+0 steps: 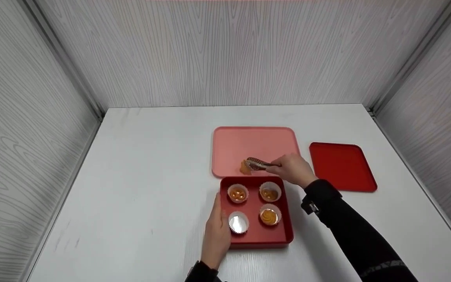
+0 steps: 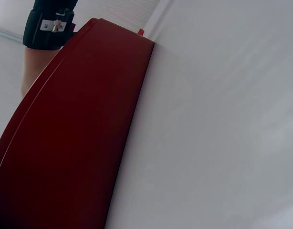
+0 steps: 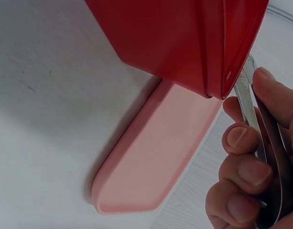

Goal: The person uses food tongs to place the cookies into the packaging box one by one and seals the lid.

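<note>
Metal tongs (image 1: 258,163) are gripped in my right hand (image 1: 294,170), its fingers curled round the handles in the right wrist view. In the head view, the tong heads are at a small yellow-orange pastry (image 1: 245,167) over the near part of the pink tray (image 1: 229,145). My left hand (image 1: 217,235) lies along the left wall of a square red box (image 1: 257,243), fingers straight and thumb by the rim. Inside stand several paper cups: a glossy orange piece (image 1: 237,194) at far left, another piece (image 1: 269,194) at far right, a swirled pastry (image 1: 268,216) at near right. The near-left cup (image 1: 239,222) shows its bare bottom.
A flat red lid-like tray (image 1: 343,166) lies to the right of the pink tray. The box stands close against the pink tray's near edge. Grey wood-grain panels (image 1: 225,55) enclose the white table (image 1: 151,176) at the back and sides.
</note>
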Demonstrator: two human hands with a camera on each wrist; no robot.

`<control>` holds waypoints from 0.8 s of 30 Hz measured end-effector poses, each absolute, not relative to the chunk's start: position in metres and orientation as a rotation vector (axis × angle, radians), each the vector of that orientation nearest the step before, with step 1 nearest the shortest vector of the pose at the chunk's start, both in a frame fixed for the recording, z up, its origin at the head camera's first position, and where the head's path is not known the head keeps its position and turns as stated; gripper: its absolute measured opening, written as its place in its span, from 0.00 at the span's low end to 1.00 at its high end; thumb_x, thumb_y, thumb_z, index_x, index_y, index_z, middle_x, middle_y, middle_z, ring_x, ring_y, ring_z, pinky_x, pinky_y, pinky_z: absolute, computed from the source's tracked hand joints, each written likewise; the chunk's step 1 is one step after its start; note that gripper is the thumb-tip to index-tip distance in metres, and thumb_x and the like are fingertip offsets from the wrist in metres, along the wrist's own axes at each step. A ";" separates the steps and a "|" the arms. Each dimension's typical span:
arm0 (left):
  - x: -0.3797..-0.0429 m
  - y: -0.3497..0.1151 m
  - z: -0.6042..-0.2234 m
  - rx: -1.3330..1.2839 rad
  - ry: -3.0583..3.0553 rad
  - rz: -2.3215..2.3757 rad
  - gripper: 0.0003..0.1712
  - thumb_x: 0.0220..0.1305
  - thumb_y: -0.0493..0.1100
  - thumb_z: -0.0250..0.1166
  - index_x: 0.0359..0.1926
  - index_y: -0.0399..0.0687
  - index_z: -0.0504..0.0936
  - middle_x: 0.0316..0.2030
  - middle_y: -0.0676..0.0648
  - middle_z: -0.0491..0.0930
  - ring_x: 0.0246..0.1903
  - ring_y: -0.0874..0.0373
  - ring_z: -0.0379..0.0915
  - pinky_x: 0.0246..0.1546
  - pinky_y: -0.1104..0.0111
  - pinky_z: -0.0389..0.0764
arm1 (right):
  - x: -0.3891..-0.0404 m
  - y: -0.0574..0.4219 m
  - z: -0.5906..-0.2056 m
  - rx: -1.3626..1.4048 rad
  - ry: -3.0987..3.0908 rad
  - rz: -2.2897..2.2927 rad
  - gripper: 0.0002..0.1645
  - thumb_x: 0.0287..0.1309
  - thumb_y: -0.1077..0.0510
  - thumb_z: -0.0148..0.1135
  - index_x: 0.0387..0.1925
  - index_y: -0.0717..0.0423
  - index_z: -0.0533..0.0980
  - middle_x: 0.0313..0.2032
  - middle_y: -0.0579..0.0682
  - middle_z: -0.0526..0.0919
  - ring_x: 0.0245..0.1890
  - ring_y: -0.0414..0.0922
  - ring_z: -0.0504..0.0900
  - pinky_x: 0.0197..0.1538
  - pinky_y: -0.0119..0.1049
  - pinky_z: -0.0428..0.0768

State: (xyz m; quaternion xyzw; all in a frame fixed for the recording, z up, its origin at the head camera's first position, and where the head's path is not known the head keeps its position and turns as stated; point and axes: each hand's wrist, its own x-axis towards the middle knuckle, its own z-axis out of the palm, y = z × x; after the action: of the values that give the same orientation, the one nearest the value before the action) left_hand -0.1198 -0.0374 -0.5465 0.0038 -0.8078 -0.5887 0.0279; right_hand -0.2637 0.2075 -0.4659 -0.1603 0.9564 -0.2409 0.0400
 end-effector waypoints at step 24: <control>-0.118 -0.037 -0.550 -0.023 -2.481 -1.787 0.31 0.82 0.36 0.42 0.80 0.37 0.51 0.79 0.39 0.53 0.77 0.44 0.49 0.77 0.50 0.54 | -0.207 0.221 -0.438 -0.582 2.670 -0.990 0.09 0.65 0.50 0.69 0.43 0.46 0.90 0.28 0.44 0.84 0.25 0.39 0.70 0.26 0.30 0.65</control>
State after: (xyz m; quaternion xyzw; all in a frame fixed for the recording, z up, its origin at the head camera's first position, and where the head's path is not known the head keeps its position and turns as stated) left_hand -0.1183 -0.0374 -0.5499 -0.0076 -0.8106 -0.5840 0.0420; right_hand -0.2074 0.2206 -0.4381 -0.1990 0.9123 -0.3383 0.1172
